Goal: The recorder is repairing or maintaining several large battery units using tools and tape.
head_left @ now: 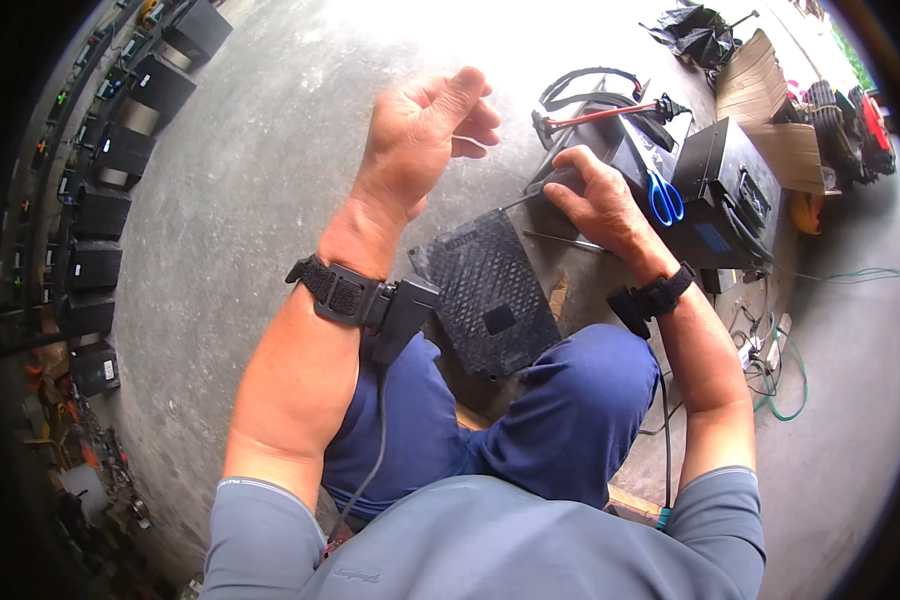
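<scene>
My left hand (432,125) is raised over the concrete floor, fingers loosely curled and apart, with nothing visible in it. My right hand (592,200) is closed round a dark grey object (560,180) at the edge of the equipment pile; a thin metal rod reaches left from it, and I cannot tell what it is. Below both hands lies a black textured plate (475,280) with a dark square on it, beside my knees. Another metal rod (560,240) lies under my right hand. Blue-handled scissors (664,200) are just right of that hand.
A long red-handled tool (615,112) and black cables lie on metal cases behind my right hand. A black case (720,190), cardboard (755,85) and loose wires (780,370) are at right. A row of black boxes (95,270) on racking lines the left side. Black bags (695,35) sit at top right.
</scene>
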Action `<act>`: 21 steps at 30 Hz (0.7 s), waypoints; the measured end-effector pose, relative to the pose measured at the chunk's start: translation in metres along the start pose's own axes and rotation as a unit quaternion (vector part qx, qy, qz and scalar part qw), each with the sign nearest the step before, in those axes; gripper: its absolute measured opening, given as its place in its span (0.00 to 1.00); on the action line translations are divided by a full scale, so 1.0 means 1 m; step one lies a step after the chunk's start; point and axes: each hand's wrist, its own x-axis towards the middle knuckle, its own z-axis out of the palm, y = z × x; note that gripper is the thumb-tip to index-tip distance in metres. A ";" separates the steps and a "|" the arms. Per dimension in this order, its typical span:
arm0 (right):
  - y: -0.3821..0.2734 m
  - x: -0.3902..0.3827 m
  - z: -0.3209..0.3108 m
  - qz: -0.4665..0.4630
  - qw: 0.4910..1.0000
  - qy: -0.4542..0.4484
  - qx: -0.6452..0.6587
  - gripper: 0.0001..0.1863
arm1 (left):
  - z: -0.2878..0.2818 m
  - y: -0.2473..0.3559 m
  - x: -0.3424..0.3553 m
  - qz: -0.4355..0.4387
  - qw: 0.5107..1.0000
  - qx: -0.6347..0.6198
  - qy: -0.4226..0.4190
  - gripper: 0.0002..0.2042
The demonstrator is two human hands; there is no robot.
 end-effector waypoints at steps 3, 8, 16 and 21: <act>-0.009 0.008 0.005 -0.024 0.999 -0.038 -0.021 0.17 | -0.001 -0.001 0.002 -0.008 1.000 -0.001 0.001 0.21; -0.005 0.023 0.025 -0.097 0.989 -0.095 -0.058 0.17 | -0.002 0.001 0.007 -0.030 0.999 -0.026 -0.004 0.20; -0.002 0.029 0.049 -0.137 0.963 -0.192 -0.128 0.18 | 0.002 -0.012 0.003 -0.029 0.999 -0.012 -0.013 0.19; 0.001 0.038 0.045 -0.093 0.950 -0.253 -0.154 0.15 | 0.005 -0.010 -0.001 -0.032 0.999 0.005 -0.038 0.19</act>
